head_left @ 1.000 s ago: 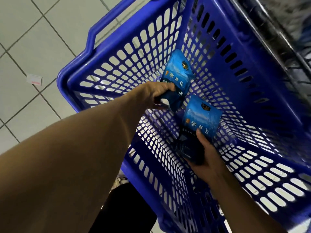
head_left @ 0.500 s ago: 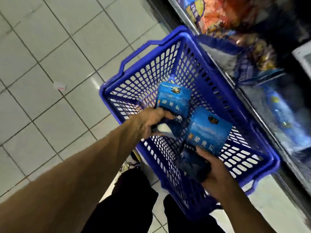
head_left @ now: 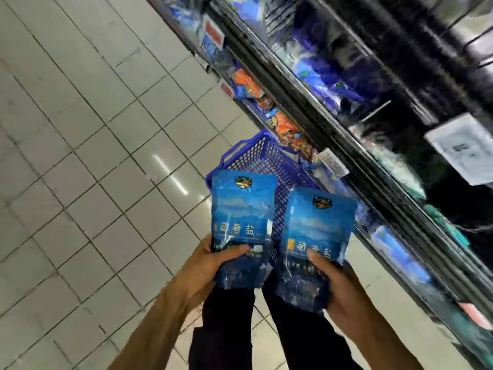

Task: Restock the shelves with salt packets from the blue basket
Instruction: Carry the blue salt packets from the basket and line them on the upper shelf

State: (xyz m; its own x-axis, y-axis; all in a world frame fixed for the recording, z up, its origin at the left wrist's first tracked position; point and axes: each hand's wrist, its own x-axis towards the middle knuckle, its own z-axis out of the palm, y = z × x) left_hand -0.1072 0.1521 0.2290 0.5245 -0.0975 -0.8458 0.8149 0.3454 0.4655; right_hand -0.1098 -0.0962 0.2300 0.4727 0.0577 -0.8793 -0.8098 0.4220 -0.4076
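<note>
Two blue salt packets are held up side by side, faces to the camera, above the basket (head_left: 260,156). The left hand (head_left: 205,271) grips the left packet (head_left: 242,222) at its lower edge, thumb across the front, fingers curled behind; the grip is clamped on the packet. The right hand (head_left: 344,287) holds the right packet (head_left: 314,241) the same way, thumb pressed on the front near the printed characters, grip clamped on it. The right packet sits a little lower than the left and is tilted slightly; whether their near edges touch cannot be told. Each packet carries a gold emblem near the top and white characters across the middle. The basket stands on the tiled floor (head_left: 80,156) beyond the packets, just beside the bottom of the shelves (head_left: 333,121); only its far rim, handle and part of the mesh wall show, and its inside is hidden behind the packets. The shelves run diagonally along the right, stocked with blue and orange bags (head_left: 288,129), blurred, with price tags (head_left: 461,148) on the rails. Dark trousers (head_left: 226,329) show below the hands. A small scrap of paper (head_left: 154,177) lies on the floor left of the basket.
</note>
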